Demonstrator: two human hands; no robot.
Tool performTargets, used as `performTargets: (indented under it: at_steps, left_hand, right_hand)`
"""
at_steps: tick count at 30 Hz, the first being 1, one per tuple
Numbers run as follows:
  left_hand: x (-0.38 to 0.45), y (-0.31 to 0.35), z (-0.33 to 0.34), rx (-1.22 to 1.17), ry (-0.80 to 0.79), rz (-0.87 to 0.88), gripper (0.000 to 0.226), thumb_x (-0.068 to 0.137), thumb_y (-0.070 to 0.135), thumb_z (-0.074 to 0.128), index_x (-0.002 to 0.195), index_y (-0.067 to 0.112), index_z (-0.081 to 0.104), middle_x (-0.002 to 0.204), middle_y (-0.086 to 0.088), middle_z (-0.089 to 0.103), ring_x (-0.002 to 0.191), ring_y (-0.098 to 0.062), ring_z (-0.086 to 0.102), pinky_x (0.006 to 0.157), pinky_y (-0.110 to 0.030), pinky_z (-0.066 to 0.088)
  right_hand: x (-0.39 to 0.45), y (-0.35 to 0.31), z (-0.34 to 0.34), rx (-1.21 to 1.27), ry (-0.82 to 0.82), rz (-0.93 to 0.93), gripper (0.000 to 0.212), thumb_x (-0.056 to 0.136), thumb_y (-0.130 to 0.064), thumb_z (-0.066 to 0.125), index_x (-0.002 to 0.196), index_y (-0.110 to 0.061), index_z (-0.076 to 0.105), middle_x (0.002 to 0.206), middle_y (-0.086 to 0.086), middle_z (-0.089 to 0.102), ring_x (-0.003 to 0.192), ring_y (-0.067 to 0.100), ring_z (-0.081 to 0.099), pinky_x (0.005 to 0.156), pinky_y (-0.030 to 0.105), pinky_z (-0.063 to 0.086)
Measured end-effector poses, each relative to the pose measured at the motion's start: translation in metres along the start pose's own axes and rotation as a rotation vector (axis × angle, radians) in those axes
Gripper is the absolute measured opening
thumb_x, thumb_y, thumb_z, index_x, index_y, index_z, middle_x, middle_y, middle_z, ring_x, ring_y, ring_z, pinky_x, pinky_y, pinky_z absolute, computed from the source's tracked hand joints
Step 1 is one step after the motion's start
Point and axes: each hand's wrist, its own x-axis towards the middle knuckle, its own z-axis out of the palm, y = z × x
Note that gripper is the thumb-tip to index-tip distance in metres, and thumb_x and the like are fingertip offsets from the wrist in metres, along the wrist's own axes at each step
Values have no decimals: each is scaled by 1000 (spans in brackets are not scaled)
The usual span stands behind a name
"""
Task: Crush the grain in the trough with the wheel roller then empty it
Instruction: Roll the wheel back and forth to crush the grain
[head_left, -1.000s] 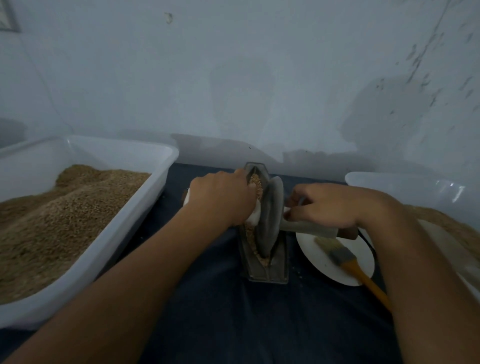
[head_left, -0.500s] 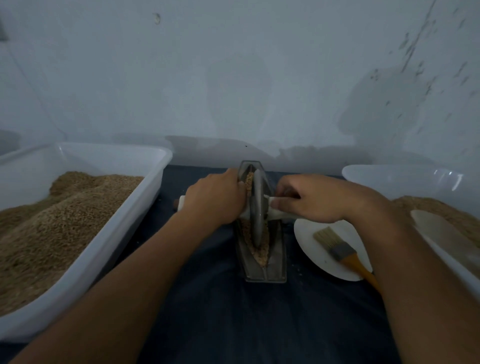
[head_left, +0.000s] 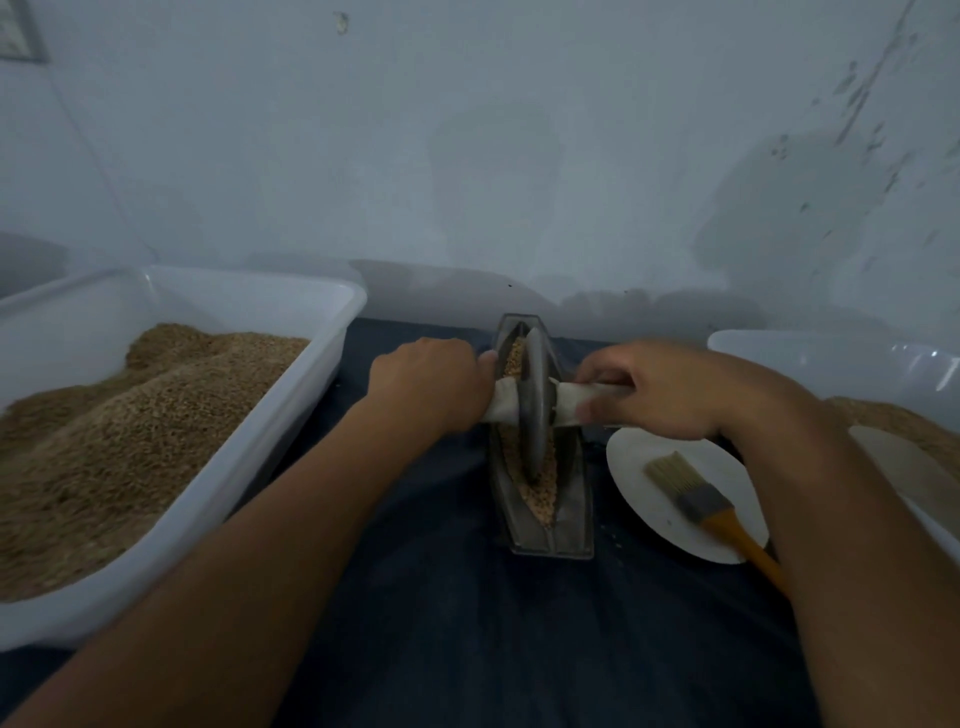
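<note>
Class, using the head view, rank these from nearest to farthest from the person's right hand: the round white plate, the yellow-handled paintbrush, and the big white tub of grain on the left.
1. Round white plate: just below the right hand.
2. Yellow-handled paintbrush: lying on that plate, a little farther towards the person.
3. Big white tub of grain: far left, beyond the left hand.

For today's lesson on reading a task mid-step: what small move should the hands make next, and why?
Probably roll the wheel roller toward the near end of the trough: whole grain lies there, and the left hand and right hand grip its handles.
</note>
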Motion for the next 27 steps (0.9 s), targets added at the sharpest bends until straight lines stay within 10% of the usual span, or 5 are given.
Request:
performTargets:
  at_steps: [8, 16, 22, 27]
  left_hand:
    - [3, -2, 23, 54, 193, 65, 16, 101, 29, 29, 94, 20, 41, 73, 1, 44, 55, -20, 36, 46, -30, 23]
    - [18, 6, 23, 29, 212, -26, 53, 99, 43, 13, 73, 17, 52, 75, -6, 56, 64, -27, 50, 65, -40, 50]
    - [36, 7, 26, -17, 249, -20, 55, 100, 45, 19, 59, 19, 44, 60, -1, 42, 52, -21, 35, 57, -33, 35]
    - [42, 5, 27, -53, 272, 1, 48, 101, 40, 25, 58, 24, 36, 58, 1, 35, 62, -26, 44, 68, -44, 51]
  right_hand:
    - [27, 5, 28, 8, 195, 111, 44, 91, -73, 37, 105, -35, 54, 94, -12, 60, 88, 11, 59, 77, 35, 47]
    - [47, 8, 47, -145, 317, 178, 52, 96, -71, 14, 86, -30, 44, 80, -11, 49, 77, 18, 51, 80, 42, 39]
    - [57, 10, 46, -136, 342, 199, 56, 96, -70, 15, 83, -26, 48, 78, -6, 52, 70, 15, 50, 73, 41, 41]
    - [68, 10, 41, -172, 340, 213, 53, 98, -65, 19, 95, -20, 47, 83, 0, 49, 79, 26, 51, 75, 42, 45]
